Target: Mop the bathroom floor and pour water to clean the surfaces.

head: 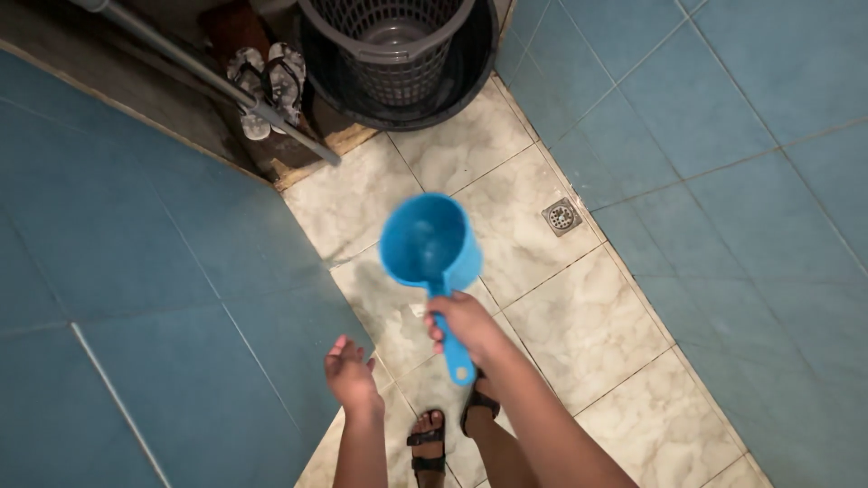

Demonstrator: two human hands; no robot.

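**Blue dipper held by its handle over a wet tiled floor**

While the round blue plastic water dipper [428,242] is hanging in the air above the marbled cream floor tiles [579,325], the right hand [463,323] is wrapping its fingers tightly around the upper part of the long, narrow blue handle, leaving the handle's end sticking out below the fist. The scoop is tilting with its open mouth facing up toward the camera, and whether any water is sitting inside is hard to tell. Being thin moulded plastic, it is probably light and stiff when empty, growing front-heavy when filled; the smooth handle is likely getting slippery when wet, so a grasp close to the cup is looking steadier. The left hand [350,375] is hovering open and empty just beside it, fingers loosely spread, holding nothing. Below, two feet in black strapped sandals [429,447] are standing on the tiles. Farther out, a small square metal floor drain [561,216] is sitting near the blue tiled wall [723,136], and a dark grey slotted plastic basket [391,45] is resting inside a black basin, with pale flip-flops [267,86] and a grey pole beside it.
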